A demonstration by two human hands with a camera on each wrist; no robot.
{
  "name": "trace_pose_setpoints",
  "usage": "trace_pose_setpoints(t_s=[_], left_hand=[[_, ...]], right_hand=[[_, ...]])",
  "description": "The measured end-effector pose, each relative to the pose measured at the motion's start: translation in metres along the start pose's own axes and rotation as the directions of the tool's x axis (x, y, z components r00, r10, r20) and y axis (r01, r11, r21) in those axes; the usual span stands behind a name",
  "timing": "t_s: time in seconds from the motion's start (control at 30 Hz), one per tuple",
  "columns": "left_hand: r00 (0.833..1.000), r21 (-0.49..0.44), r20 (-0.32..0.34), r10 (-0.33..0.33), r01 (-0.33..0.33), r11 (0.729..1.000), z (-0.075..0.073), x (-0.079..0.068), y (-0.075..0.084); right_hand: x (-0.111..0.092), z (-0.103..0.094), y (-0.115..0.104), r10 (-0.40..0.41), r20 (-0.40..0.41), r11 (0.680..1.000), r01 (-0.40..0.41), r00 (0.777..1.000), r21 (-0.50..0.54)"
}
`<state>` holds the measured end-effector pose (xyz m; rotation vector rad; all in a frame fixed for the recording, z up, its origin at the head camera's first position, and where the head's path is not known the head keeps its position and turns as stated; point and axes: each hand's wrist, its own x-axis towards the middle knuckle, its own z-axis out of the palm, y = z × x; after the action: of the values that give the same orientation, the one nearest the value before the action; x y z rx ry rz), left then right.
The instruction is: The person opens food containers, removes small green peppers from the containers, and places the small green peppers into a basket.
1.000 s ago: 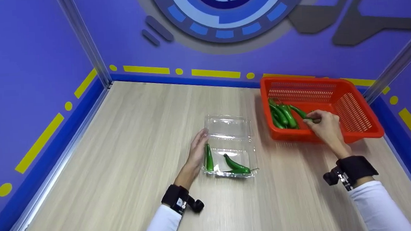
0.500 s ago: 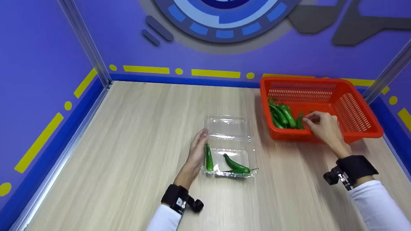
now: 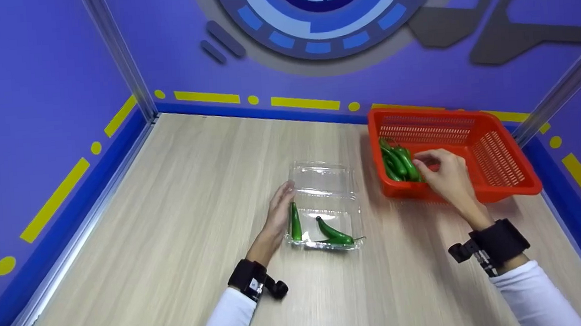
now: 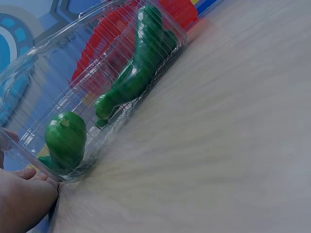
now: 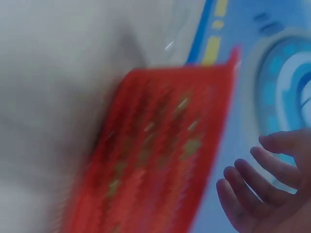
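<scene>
My left hand point(image 3: 278, 211) rests along the left side of a clear plastic clamshell box point(image 3: 323, 191), fingers fairly straight against it. The box lies with its lid folded back. Inside, one green chili pepper point(image 3: 295, 223) lies along the left wall. Another curved chili pepper point(image 3: 333, 232) sits at the front right, with a further one partly under it. My right hand point(image 3: 445, 173) is over the red basket point(image 3: 504, 190), beside a heap of green chili peppers point(image 3: 400, 164). In the right wrist view its fingers point(image 5: 250, 189) are loosely bent, spread and holding nothing.
The slotted red basket stands at the back right, close to the blue patterned wall point(image 3: 265, 79). Its chili peppers are gathered at its left end. A pale wooden tabletop point(image 3: 197, 199) runs under everything, with a metal-edged side wall point(image 3: 36, 123) on the left.
My right hand first held a chili pepper, which then dropped beside the heap in the basket. The hand has since shifted left, nearer the heap. My left hand and the box stay put.
</scene>
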<state>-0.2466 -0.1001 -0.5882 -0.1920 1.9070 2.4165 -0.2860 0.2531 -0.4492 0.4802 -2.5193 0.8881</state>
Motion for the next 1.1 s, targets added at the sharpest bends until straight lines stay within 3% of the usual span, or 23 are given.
trace_pose_setpoints(t_s=[0.2,0.37,0.53,0.63,0.7,0.77,0.9,0.97,1.0,1.03,1.1], left_hand=[[1.0,0.001,-0.002,-0.005,0.005,1.0,0.0,0.0,0.0],[1.0,-0.003,0.004,0.003,-0.003,1.0,0.0,-0.001,0.002],[1.0,-0.005,-0.001,0.015,-0.015,1.0,0.002,0.0,0.001],[1.0,-0.02,-0.016,0.023,-0.023,1.0,0.003,0.002,0.0],[0.999,-0.024,-0.018,0.03,-0.03,0.999,0.002,0.002,-0.001],[0.999,-0.022,-0.016,0.03,-0.03,0.999,0.002,0.002,-0.001],[1.0,-0.02,-0.013,0.028,-0.028,0.999,0.001,0.003,0.0],[1.0,-0.016,-0.009,0.024,-0.024,1.0,0.001,0.003,0.001],[1.0,-0.013,-0.005,0.019,-0.019,1.0,0.001,0.003,0.001],[1.0,-0.009,-0.001,0.016,-0.016,1.0,0.001,0.003,0.001],[1.0,-0.011,0.005,0.01,-0.01,1.0,0.001,0.002,0.001]], right_hand=[[0.001,0.002,-0.052,-0.081,0.027,0.989,0.078,0.996,0.124],[0.003,0.007,-0.094,-0.151,0.084,0.978,0.136,0.985,0.161],[0.001,0.016,-0.123,-0.25,0.172,0.957,0.216,0.953,0.192],[-0.002,0.025,-0.13,-0.299,0.27,0.946,0.246,0.915,0.211],[-0.005,0.033,-0.129,-0.324,0.366,0.942,0.259,0.872,0.215],[-0.01,0.043,-0.125,-0.352,0.475,0.935,0.278,0.807,0.221],[-0.022,0.066,-0.111,-0.401,0.674,0.914,0.316,0.621,0.252],[-0.028,0.078,-0.105,-0.396,0.757,0.911,0.323,0.52,0.254],[-0.032,0.083,-0.102,-0.384,0.789,0.914,0.318,0.48,0.252],[-0.035,0.088,-0.1,-0.372,0.812,0.917,0.314,0.45,0.247],[-0.039,0.095,-0.097,-0.337,0.844,0.927,0.306,0.418,0.218]])
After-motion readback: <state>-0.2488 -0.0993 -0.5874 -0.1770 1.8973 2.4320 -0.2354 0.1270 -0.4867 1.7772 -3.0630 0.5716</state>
